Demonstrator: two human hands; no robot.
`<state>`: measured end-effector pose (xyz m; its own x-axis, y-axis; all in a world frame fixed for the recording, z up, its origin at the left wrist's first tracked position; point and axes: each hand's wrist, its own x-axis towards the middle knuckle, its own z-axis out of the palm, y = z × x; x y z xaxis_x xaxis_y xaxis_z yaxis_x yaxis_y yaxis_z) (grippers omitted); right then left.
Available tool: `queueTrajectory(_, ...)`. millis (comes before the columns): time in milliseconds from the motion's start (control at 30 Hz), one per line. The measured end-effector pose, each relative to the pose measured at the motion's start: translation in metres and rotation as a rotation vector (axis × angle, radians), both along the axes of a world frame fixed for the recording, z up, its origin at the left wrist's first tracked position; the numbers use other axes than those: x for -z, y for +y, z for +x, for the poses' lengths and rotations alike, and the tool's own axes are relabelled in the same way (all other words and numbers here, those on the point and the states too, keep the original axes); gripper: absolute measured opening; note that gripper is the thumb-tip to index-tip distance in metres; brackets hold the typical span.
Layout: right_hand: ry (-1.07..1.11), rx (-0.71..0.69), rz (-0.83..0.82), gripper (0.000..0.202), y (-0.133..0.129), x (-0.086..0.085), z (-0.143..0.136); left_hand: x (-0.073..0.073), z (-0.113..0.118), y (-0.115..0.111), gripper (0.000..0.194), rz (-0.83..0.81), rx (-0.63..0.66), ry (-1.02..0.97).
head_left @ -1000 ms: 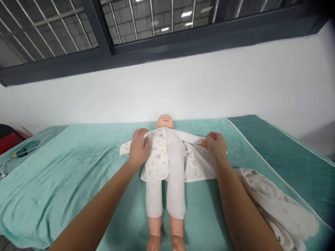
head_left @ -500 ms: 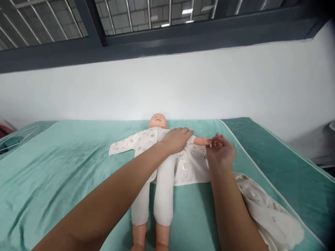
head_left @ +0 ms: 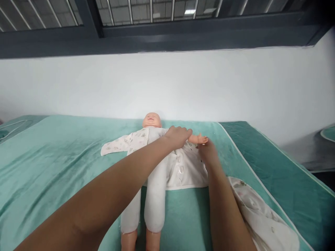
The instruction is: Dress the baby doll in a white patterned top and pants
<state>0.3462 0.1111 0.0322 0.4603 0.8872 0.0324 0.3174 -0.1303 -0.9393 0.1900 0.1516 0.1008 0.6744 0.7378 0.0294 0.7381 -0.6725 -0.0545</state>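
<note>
Quietly, beyond both hands, the white wall (head_left: pixel 167 83) rises behind everything. Below it, a green cover (head_left: pixel 65 150) spreads under and around the hands. The doll (head_left: pixel 156 200) lies on its back between the two forearms, its head past the left hand and its legs nearer the person. A patterned jacket (head_left: pixel 188 170) is half around it: one side lies flat on the cover below the hands, while the patterned sleeve (head_left: pixel 115 145) stretches far to the left of them. To the right of the right hand, and nearer the person, a crumpled cloth (head_left: pixel 261 216) lies beside the forearm.

The left hand (head_left: pixel 179 137) is curled over the doll's arm and seems to grip it where the bare part starts. The right hand (head_left: pixel 208 151) sits just beside the doll's little hand (head_left: pixel 202 139); from here I can't tell whether its fingers grasp it. Working this close, I'd reckon the left hand should steady the arm from above, lightly, while the right guards those tiny splayed fingers, easing with the limb and never twisting it.
</note>
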Motion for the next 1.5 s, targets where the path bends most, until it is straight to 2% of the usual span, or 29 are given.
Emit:
queueTrajectory(167,-0.319,-0.204,-0.186,0.029,-0.008,-0.001,-0.012,-0.004,-0.008,-0.003,0.033,0.015,0.011,0.059)
queueTrajectory(267,-0.356,-0.243,-0.194,0.024,-0.015,-0.009,-0.001,-0.007,-0.009,-0.004,0.032,0.014,-0.004,0.081)
queueTrajectory(333,-0.25,-0.175,-0.121,0.02,-0.018,-0.015,0.006,-0.009,-0.01,-0.005,0.031,0.029,-0.014,0.089)
queueTrajectory(433,0.131,-0.02,0.064,0.024,-0.023,-0.026,0.009,-0.01,-0.012,-0.008,0.028,0.068,-0.003,0.111)
queueTrajectory(500,0.356,0.035,0.163,0.03,-0.026,-0.032,0.007,-0.009,-0.015,-0.011,0.028,0.079,0.031,0.142)
queueTrajectory(600,0.51,0.082,0.263,0.034,-0.03,-0.041,0.0,-0.007,-0.016,-0.016,0.029,0.069,0.053,0.187)
queueTrajectory(700,0.585,0.07,0.319,0.036,-0.035,-0.048,-0.006,-0.004,-0.01,-0.022,0.03,0.069,-0.055,0.216)
queueTrajectory(800,0.621,-0.053,0.316,0.037,-0.041,-0.053,-0.017,0.003,0.0,-0.027,0.036,0.104,-0.195,0.22)
queueTrajectory(933,0.595,-0.297,0.227,0.027,-0.048,-0.054,-0.034,0.007,-0.002,-0.028,0.043,0.021,-0.256,0.111)
queueTrajectory(1100,0.466,-0.752,0.211,0.035,-0.054,-0.05,-0.052,-0.008,-0.034,-0.019,0.043,-0.117,-0.146,0.017)
queueTrajectory(1167,0.428,-0.948,0.239,0.043,-0.059,-0.05,-0.06,-0.015,-0.049,-0.016,0.035,-0.2,-0.101,-0.012)
queueTrajectory(1233,0.384,-1.093,0.271,0.048,-0.063,-0.05,-0.069,-0.022,-0.065,-0.014,0.025,-0.288,-0.139,-0.159)
queueTrajectory(1300,0.314,-1.159,0.286,0.05,-0.066,-0.049,-0.077,-0.027,-0.079,-0.016,0.031,-0.355,-0.226,-0.416)
queueTrajectory(1367,0.228,-1.167,0.294,0.046,-0.066,-0.047,-0.082,-0.031,-0.09,-0.021,0.041,-0.442,-0.267,-0.601)
queueTrajectory(1433,0.132,-1.156,0.299,0.039,-0.066,-0.045,-0.084,-0.034,-0.094,-0.026,0.054,-0.535,-0.236,-0.587)
queueTrajectory(1500,0.035,-1.18,0.295,0.037,-0.065,-0.045,-0.083,-0.033,-0.091,-0.028,0.061,-0.528,-0.232,-0.456)
